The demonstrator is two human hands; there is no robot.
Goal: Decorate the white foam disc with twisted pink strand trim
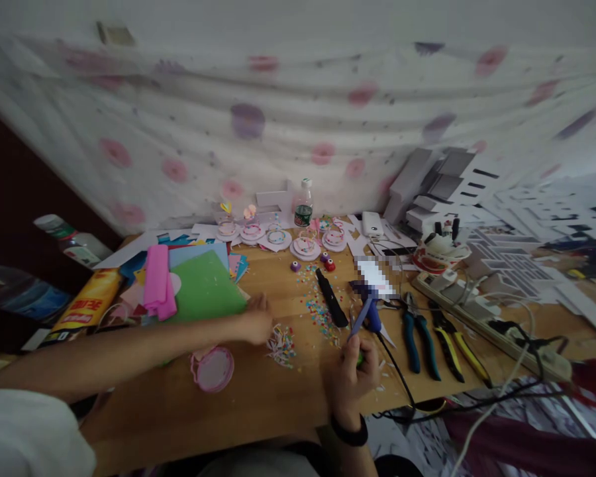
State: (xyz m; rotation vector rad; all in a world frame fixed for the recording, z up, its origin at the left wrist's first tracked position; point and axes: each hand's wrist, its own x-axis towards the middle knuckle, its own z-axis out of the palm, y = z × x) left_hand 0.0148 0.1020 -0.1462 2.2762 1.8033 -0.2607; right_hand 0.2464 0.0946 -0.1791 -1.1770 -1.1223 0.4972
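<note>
My left hand is low over the table by the right edge of a green sheet. Its fingers look curled, and whatever they hold, if anything, is hidden. Close beside it lies a small heap of paper shreds. My right hand pinches a narrow bluish-purple strip that points up and away; a bit of something green shows between the fingers. Just beyond are a blue glue gun and a black box cutter. Nearer me, left of centre, sits a round pink-rimmed piece.
Several small round pink ornaments stand along the back near a bottle. Right of the glue gun lie blue-handled pliers, yellow-handled pliers and a power strip with trailing cables. Confetti is scattered mid-table. Pink rolls lie left.
</note>
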